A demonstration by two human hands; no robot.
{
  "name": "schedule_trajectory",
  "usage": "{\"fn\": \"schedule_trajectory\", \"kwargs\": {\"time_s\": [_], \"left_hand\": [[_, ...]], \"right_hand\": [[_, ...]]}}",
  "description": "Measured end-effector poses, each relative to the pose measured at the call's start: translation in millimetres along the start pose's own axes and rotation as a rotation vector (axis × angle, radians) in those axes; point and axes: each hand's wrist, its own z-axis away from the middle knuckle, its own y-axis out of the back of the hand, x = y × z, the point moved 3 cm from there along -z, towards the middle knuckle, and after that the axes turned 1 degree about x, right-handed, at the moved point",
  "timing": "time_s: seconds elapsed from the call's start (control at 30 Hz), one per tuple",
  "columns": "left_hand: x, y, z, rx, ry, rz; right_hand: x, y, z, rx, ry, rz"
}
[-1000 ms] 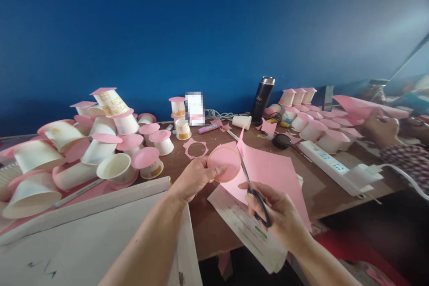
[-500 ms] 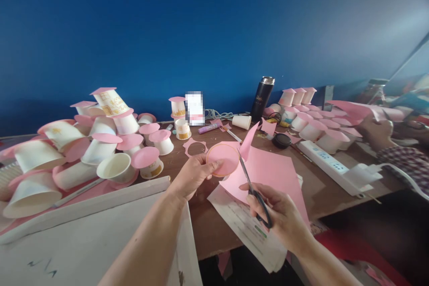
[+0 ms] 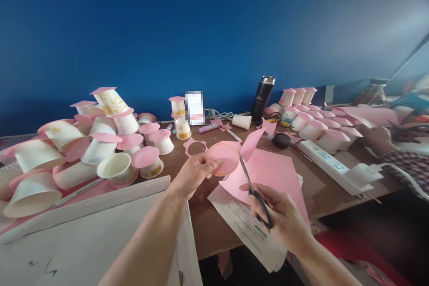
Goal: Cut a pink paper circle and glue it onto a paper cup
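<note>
My left hand (image 3: 197, 173) pinches the left edge of a pink paper circle (image 3: 225, 159) outlined in orange, its thumb lying on top. My right hand (image 3: 278, 210) is closed round the black handles of a pair of scissors (image 3: 248, 174). Their blades point up and away, with the tips at the circle's right edge. A strip of pink paper (image 3: 252, 144) stands up curled just beyond the tips. Under the scissors lies a larger pink sheet (image 3: 273, 170), partly over a printed paper (image 3: 246, 228).
Many paper cups with pink tops (image 3: 115, 154) crowd the left, behind a white box lid (image 3: 110, 228). A black thermos (image 3: 262, 98), a power strip (image 3: 326, 165) and more topped cups (image 3: 331, 140) stand right. Another person's hand (image 3: 375, 138) holds pink paper at far right.
The curled pink strip by the scissor tips has tilted over to the right. My hands have hardly moved. At far right, the other person's hands and pink sheet have shifted.
</note>
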Motion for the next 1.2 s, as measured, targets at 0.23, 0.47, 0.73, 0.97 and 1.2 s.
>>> {"fn": "schedule_trajectory", "kwargs": {"time_s": [0.23, 0.47, 0.73, 0.97, 1.2], "left_hand": [[2, -1.2, 0, -0.004, -0.013, 0.014], [5, -6.7, 2, 0.050, 0.016, 0.111], [8, -9.9, 4, -0.111, 0.001, 0.006], [10, -10.9, 6, -0.129, 0.018, -0.028], [9, -9.5, 5, -0.146, 0.006, 0.024]], "right_hand": [[1, 0, 2, 0.009, -0.046, 0.001], [1, -9, 1, -0.068, -0.054, -0.050], [-1, -8, -1, -0.077, -0.039, -0.037], [-4, -8, 0, -0.029, -0.028, 0.006], [-5, -9, -1, -0.035, -0.036, 0.024]]}}
